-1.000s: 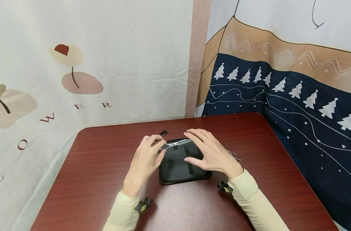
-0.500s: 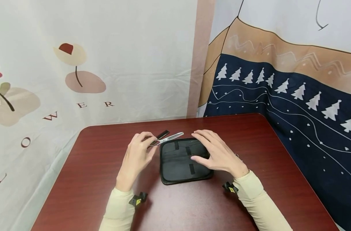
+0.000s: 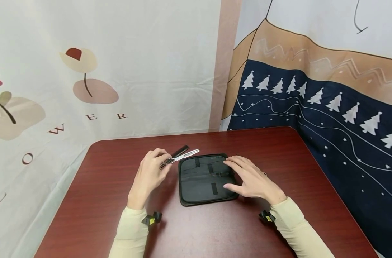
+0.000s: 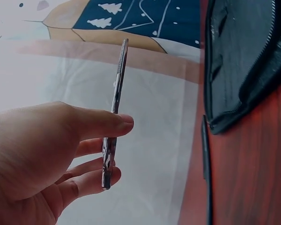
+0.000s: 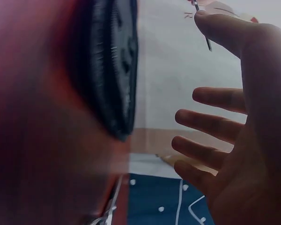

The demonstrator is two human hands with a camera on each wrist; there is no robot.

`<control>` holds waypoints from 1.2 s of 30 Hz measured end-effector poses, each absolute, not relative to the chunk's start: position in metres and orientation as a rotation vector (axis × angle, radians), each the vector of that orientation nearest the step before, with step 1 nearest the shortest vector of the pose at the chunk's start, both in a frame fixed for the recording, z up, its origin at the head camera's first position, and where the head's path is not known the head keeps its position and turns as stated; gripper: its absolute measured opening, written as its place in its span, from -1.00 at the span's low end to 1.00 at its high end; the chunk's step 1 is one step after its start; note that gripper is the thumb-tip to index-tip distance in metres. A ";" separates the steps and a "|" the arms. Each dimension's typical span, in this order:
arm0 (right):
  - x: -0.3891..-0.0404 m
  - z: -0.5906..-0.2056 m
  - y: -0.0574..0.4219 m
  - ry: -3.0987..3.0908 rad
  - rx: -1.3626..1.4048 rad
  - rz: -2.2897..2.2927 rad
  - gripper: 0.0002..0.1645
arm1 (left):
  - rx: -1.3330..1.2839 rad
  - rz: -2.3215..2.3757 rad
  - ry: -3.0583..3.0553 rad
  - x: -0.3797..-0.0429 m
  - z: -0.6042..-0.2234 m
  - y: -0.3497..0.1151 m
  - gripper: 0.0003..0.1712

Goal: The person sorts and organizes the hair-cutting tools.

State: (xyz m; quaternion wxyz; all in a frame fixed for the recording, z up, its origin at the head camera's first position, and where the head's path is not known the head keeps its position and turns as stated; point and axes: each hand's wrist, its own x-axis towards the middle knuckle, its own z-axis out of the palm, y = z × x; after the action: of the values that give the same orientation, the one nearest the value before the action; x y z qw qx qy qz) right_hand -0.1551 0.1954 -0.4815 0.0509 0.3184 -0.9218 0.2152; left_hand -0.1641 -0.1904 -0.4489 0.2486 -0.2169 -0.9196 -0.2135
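In the head view my left hand point(image 3: 146, 178) pinches a pair of silver scissors point(image 3: 187, 154) between thumb and fingers, blades pointing right. The scissors are raised just past the far left corner of a black zip case point(image 3: 196, 191). In the left wrist view the scissors point(image 4: 120, 70) appear edge-on, crossing the thumb tip. The case lies opened flat, with small dark elastic loops inside. My right hand point(image 3: 254, 181) hovers by the case's right side, fingers spread and holding nothing. Whether its fingertips touch the case, I cannot tell.
A thin black strip point(image 3: 182, 150), comb-like, lies behind the scissors on the reddish-brown table point(image 3: 208, 229). Another metal tool with a finger ring point(image 5: 105, 219) lies right of the case, mostly hidden by the right hand. Printed cloths hang behind the table.
The scissors have moved left with my left hand, from above the case to beyond its far left corner. My right hand has drifted right, uncovering more of the case.
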 end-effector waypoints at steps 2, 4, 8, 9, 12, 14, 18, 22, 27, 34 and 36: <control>-0.153 -0.486 0.198 -2.830 0.966 0.656 -0.03 | -0.588 -0.577 -2.526 -0.166 -0.452 -0.191 -0.78; -0.151 -0.489 0.200 -2.846 0.974 0.654 -0.03 | -0.583 -0.574 -2.549 -0.167 -0.455 -0.192 -0.79; -0.149 -0.495 0.203 -2.868 0.988 0.619 -0.03 | -0.575 -0.573 -2.591 -0.170 -0.461 -0.193 -0.80; -0.148 -0.496 0.204 -2.875 0.990 0.614 -0.03 | -0.573 -0.576 -2.602 -0.170 -0.463 -0.194 -0.81; -0.147 -0.500 0.206 -2.896 0.991 0.615 -0.01 | -0.565 -0.578 -2.632 -0.172 -0.466 -0.196 -0.81; -0.145 -0.503 0.207 -2.904 0.997 0.622 0.00 | -0.560 -0.576 -2.643 -0.173 -0.468 -0.198 -0.81; -0.143 -0.507 0.208 -2.917 1.011 0.621 0.03 | -0.559 -0.573 -2.659 -0.175 -0.473 -0.200 -0.82; -0.141 -0.511 0.208 -2.925 1.022 0.606 0.07 | -0.571 -0.576 -2.685 -0.177 -0.477 -0.202 -0.83; -0.140 -0.513 0.207 -2.894 1.033 0.601 0.07 | -0.578 -0.571 -2.716 -0.179 -0.483 -0.203 -0.83; -0.139 -0.516 0.207 -2.918 1.013 0.616 -0.02 | -0.562 -0.570 -2.762 -0.180 -0.486 -0.205 -0.84; -0.139 -0.516 0.207 -2.913 1.016 0.616 -0.02 | -0.558 -0.569 -2.776 -0.180 -0.487 -0.205 -0.84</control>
State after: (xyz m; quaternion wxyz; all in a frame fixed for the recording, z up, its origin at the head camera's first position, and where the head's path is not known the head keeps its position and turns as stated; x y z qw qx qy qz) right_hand -0.1394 0.2075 -0.5158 -0.0021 0.3230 -0.9259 0.1957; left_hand -0.1802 -0.2054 -0.4871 0.1265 -0.1918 -0.9534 -0.1955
